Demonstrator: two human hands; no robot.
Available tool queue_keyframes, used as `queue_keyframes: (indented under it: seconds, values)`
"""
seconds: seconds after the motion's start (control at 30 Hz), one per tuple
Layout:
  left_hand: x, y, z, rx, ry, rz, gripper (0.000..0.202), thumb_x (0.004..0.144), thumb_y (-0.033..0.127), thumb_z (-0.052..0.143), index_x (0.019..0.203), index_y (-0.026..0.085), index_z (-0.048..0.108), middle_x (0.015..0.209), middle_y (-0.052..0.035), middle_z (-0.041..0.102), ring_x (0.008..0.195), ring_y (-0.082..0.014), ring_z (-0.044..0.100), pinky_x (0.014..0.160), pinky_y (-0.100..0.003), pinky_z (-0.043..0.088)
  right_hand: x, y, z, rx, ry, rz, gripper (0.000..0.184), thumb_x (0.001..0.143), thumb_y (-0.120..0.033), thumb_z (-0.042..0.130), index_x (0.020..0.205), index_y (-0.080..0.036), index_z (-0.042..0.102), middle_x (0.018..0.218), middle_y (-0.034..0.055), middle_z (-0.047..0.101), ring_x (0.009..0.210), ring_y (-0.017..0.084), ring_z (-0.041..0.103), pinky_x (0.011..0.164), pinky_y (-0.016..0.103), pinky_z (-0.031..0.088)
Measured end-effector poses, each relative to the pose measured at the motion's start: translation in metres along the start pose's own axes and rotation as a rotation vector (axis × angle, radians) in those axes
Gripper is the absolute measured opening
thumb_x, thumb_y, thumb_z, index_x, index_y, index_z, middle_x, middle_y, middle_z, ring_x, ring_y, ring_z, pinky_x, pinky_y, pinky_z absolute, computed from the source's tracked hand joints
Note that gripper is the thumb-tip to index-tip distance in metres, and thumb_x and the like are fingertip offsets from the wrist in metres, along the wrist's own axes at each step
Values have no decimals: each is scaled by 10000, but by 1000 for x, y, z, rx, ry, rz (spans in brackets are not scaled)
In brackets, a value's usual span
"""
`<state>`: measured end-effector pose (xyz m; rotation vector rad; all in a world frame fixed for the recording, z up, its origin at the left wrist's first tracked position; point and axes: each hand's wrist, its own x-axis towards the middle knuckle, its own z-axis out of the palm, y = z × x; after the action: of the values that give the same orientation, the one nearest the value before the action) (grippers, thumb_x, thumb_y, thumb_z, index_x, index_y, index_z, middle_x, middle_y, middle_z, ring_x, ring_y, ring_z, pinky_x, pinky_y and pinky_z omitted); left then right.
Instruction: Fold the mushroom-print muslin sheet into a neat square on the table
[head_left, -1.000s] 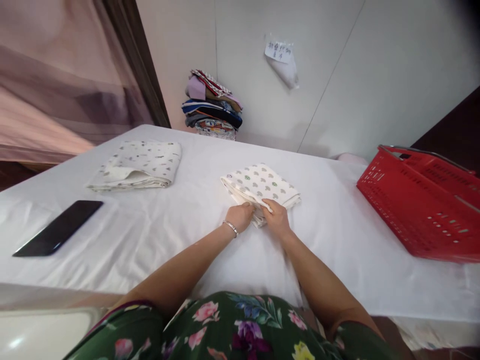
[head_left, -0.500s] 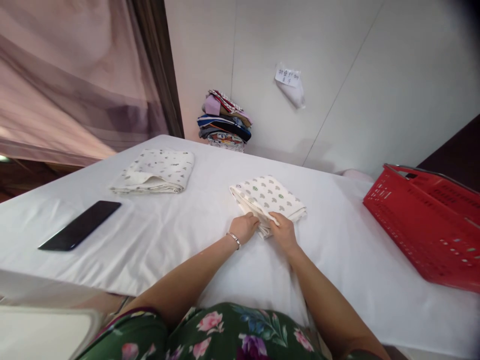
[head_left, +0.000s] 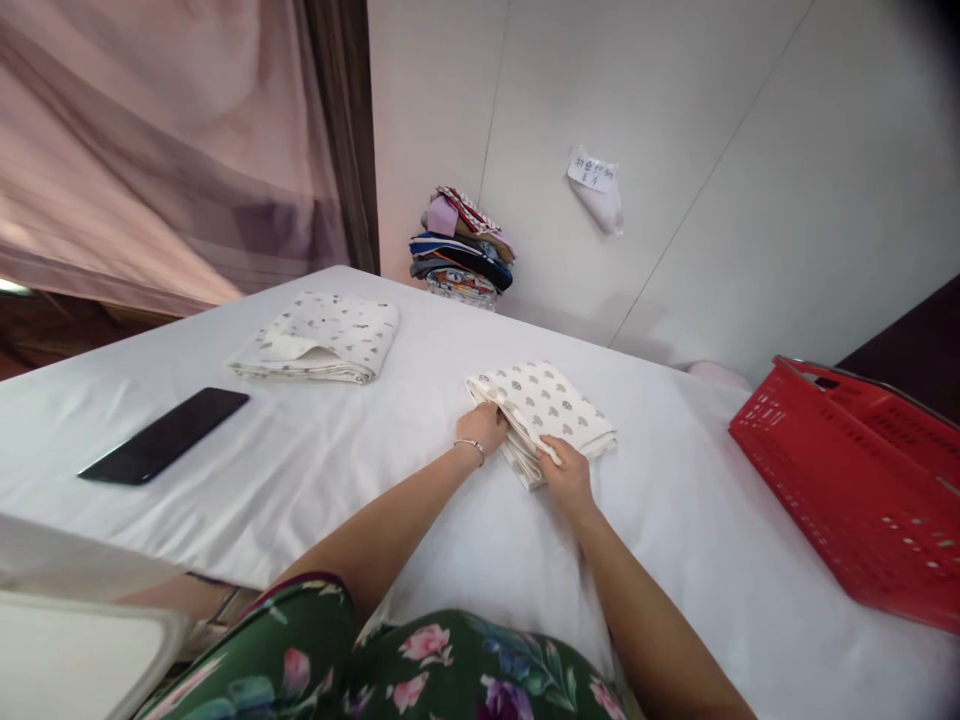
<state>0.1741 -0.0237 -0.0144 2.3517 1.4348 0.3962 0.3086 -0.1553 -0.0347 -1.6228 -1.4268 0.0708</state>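
A folded white cloth [head_left: 551,400] printed with grey and green shapes lies on the white-covered table in front of me. My right hand [head_left: 568,478] pinches the near edge of its top layer, thumb on top. At the cloth's left edge is my left hand [head_left: 484,428], a bracelet on its wrist; its fingers reach in between the layers and are mostly hidden. Farther left rests a second folded white cloth [head_left: 330,335] with small dark prints, one front layer gaping a little.
A black phone-like slab [head_left: 166,435] lies at the table's left. On the right stands a red plastic basket [head_left: 847,480]. Behind the table's far edge rises a stack of folded clothes [head_left: 461,250]. A labelled plastic bag [head_left: 596,188] hangs on the wall.
My left hand has slid away from my right hand, up along the cloth's left edge, with its fingers going in between the layers. My right hand keeps its pinch.
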Motion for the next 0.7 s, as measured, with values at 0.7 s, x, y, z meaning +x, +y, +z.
queue_keyframes:
  seconds: [0.7]
  values:
    - [41,-16,-3,-129,80,-200,243,827,291,412,943,197,603,1001,-112,666,893,-247,636,696,-330,470,-4,-2,2,-205,-25,-192,281,834,-223,461,1044,-195,646,1020,79,673,965,212,615,873,372,493]
